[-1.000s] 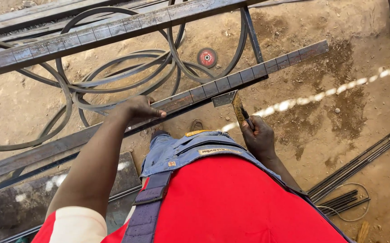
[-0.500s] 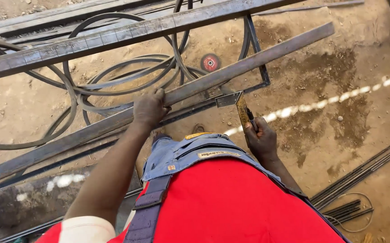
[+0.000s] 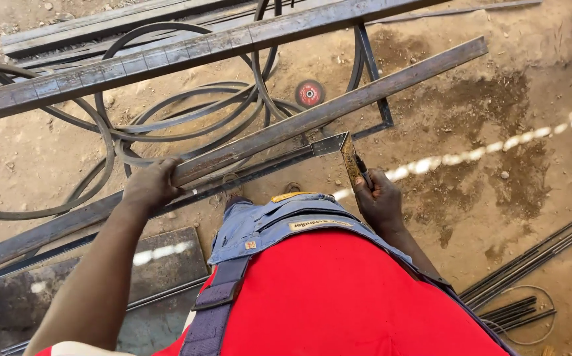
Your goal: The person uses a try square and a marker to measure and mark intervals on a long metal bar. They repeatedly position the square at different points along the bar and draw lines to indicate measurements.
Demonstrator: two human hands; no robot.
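Observation:
My left hand (image 3: 151, 186) grips a long rectangular steel tube (image 3: 339, 107) that runs diagonally from lower left to upper right, above the dirt floor. My right hand (image 3: 378, 198) holds a metal try square (image 3: 347, 155); its worn yellowish blade points up toward the tube, and its short metal arm lies just under the tube's lower edge. I wear a red shirt and blue overalls, which hide the ground directly beneath me.
A second steel tube (image 3: 167, 56) crosses above on a dark metal frame (image 3: 375, 79). Black cables (image 3: 101, 125) loop over the dirt. A red grinding disc (image 3: 310, 93) lies beyond the tube. Thin steel rods (image 3: 537, 264) lie at lower right, a dark plate (image 3: 75, 283) at lower left.
My left hand has slid down and to the left along the tube. The tube now sits higher in view, and the view has shifted slightly. My right hand still holds the square.

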